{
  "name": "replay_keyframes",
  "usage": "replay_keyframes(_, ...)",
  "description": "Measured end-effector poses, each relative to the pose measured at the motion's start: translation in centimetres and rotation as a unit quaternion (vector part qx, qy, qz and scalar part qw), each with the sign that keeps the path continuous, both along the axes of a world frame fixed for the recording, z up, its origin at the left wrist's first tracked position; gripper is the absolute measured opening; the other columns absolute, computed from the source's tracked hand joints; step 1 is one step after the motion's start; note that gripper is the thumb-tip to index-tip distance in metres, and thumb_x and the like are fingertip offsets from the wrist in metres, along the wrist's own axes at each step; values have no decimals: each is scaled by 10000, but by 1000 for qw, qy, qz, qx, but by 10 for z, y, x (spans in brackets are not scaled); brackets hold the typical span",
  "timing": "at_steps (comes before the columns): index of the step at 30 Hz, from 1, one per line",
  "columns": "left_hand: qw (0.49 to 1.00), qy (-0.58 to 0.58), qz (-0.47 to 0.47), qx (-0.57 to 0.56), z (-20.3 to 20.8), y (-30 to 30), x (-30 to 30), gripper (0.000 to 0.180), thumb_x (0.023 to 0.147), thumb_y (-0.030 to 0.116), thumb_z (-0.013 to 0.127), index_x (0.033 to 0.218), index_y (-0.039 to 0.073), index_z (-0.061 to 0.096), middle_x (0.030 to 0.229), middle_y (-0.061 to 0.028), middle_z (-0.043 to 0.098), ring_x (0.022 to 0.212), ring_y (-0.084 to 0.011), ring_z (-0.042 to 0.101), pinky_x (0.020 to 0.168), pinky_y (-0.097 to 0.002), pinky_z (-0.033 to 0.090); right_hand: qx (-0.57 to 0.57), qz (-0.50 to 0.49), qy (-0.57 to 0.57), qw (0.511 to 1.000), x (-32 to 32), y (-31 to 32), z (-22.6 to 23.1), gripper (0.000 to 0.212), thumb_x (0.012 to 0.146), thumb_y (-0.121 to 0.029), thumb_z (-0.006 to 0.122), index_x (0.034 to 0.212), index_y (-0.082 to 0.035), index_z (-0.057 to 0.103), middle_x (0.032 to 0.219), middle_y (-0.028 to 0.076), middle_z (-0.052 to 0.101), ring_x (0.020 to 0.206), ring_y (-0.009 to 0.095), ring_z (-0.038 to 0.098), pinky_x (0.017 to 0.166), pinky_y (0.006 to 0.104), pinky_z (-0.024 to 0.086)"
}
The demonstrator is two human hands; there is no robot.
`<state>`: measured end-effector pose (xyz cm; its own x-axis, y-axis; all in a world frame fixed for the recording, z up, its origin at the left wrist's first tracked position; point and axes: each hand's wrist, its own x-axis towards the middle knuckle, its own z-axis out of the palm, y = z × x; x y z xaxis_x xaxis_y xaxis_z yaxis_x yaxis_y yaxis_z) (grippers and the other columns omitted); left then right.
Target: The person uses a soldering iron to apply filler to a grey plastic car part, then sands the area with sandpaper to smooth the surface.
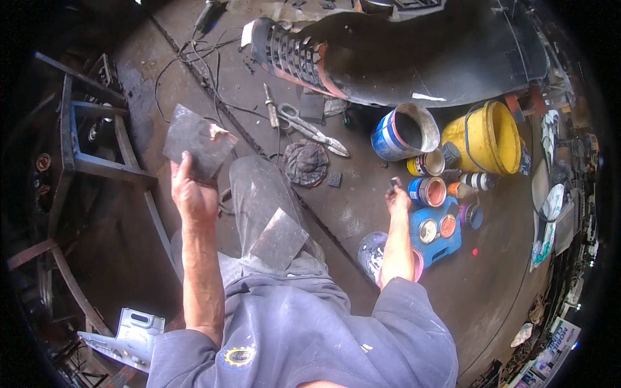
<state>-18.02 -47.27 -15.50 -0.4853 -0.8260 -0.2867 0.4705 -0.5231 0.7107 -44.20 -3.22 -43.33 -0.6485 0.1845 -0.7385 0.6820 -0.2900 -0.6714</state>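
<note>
My left hand (194,199) grips a dark, flat, roughly square plate (191,145) by its lower edge, thumb on top. A small dab of pale paste (218,132) sits near the plate's right side. Off to the right, my right hand (397,199) is closed, with a small dark piece at its fingertips that I cannot make out. Just beside it stands a blue can (419,192) with a reddish top. Another grey square sheet (279,238) lies across my lap.
Past the right hand stand a large open tin (386,137), a yellow bucket (475,139) and a blue jug (454,240). Snips (317,134), a crumpled rag (305,163) and cables lie ahead. A dark curved bumper (420,52) spans the far side; a metal frame (97,161) stands left.
</note>
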Motion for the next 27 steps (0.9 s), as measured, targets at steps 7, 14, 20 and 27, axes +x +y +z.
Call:
replay_keyframes(7,997,-34,48,-46,17,-10,37,325,1038,192,444,1345,102,503,1312,-66,592,1181,-249,580,955,-439,486,122,160,102,974,45,-119,30,415,905,-148,654,1278,-14,529,916,101,642,684,167,654,459,249,475)
replay_keyframes(14,994,-55,69,-62,22,-8,83,358,1031,168,449,1383,109,479,1338,-75,572,1213,-260,559,1012,-458,454,67,606,261,748,109,-235,68,513,972,-419,569,1229,21,625,1182,216,671,1106,267,646,934,367,488)
replay_keyframes(20,986,-44,157,-44,14,-3,105,356,1010,131,487,1363,85,485,1316,-86,573,1207,-266,554,1046,-452,434,10,728,164,666,136,-239,102,532,996,-426,498,1169,57,637,1187,226,658,1149,296,612,977,349,443)
replay_keyframes(27,931,-181,317,31,-1,28,122,101,897,92,645,988,84,600,970,-50,606,914,-173,573,840,-312,486,171,862,309,363,149,-242,226,849,744,-482,758,1373,11,470,1305,237,579,1212,384,557,1001,423,457)
